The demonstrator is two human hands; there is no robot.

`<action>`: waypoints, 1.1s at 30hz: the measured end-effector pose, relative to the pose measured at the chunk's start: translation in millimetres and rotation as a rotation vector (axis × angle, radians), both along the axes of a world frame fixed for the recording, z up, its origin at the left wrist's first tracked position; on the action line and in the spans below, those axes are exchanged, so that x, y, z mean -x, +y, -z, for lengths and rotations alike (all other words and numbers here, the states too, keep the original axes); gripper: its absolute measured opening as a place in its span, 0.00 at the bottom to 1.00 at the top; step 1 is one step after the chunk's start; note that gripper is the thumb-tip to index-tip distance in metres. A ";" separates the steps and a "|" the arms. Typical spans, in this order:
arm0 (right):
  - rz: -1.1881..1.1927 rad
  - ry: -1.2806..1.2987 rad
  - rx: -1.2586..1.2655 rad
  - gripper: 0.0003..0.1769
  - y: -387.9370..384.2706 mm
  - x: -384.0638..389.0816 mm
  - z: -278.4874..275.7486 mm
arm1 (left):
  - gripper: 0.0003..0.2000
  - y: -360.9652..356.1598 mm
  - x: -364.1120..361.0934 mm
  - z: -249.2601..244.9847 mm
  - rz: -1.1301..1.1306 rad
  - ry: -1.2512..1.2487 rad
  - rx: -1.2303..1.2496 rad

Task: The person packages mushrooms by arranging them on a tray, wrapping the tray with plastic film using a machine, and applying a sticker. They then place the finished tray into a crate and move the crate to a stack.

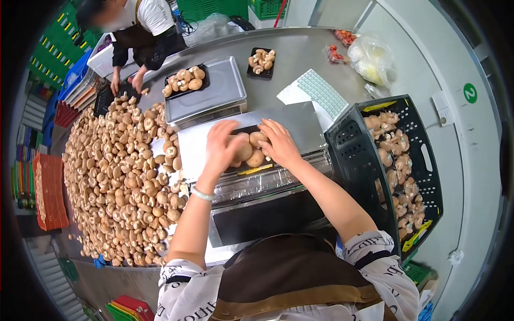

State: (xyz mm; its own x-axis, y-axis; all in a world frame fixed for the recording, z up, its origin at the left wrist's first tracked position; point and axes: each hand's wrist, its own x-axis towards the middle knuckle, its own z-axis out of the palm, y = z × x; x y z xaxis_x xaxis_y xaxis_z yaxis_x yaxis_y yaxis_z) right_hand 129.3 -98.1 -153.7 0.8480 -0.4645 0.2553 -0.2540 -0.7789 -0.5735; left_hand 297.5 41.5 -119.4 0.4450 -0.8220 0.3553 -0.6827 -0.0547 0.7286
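Observation:
A black tray of brown mushrooms (256,158) sits on the flat metal top of a wrapping machine (289,119) in front of me. My left hand (220,145) is at the tray's left side, slightly blurred, fingers stretched over the mushrooms' edge. From the other side, my right hand (279,142) rests against the mushrooms with its fingers spread and fingertips near the far rim. Both palms face inward around the mushrooms, and part of the tray is hidden under them. Clear film (267,182) lies across the machine's front, just below the tray.
A big mushroom heap (123,182) covers the left. Behind the machine stands a scale (227,80) bearing a filled tray (186,80); another filled tray (261,62) lies beyond. At right, a black crate (350,139) holds wrapped packs. A co-worker (144,32) handles an item across the table.

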 end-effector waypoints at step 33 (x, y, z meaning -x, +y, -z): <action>-0.257 -0.363 -1.448 0.12 -31.8 135.6 -89.0 | 0.09 121.2 -4.5 -92.9 0.160 1.311 -0.080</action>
State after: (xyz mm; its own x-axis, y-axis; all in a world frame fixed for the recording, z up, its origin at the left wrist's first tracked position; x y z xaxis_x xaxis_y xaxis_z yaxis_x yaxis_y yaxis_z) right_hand -6.3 -129.9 -64.8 0.9361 -0.3443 -0.0719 0.1160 0.4952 -0.8610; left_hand 302.0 162.6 -26.6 0.3161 -0.8956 -0.3130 0.5175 -0.1137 0.8481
